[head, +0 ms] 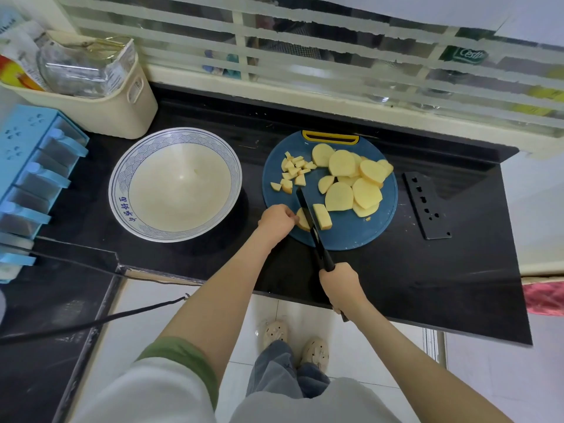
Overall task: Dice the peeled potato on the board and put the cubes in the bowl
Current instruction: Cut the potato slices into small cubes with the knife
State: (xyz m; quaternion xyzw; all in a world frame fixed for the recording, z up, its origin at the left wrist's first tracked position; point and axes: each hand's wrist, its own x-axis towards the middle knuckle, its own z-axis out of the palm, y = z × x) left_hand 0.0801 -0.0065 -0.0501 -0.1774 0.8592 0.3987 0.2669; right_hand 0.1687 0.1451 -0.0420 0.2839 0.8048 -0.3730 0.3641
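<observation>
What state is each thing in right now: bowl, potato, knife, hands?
Bowl: empty, left of board
Potato slices: piled on board, undiced
Cubes: heaped on board, none in bowl
Front slice: being cut, one strip off
Knife: blade on front slice
Left hand: holds front slice
Right hand: grips knife handle
</observation>
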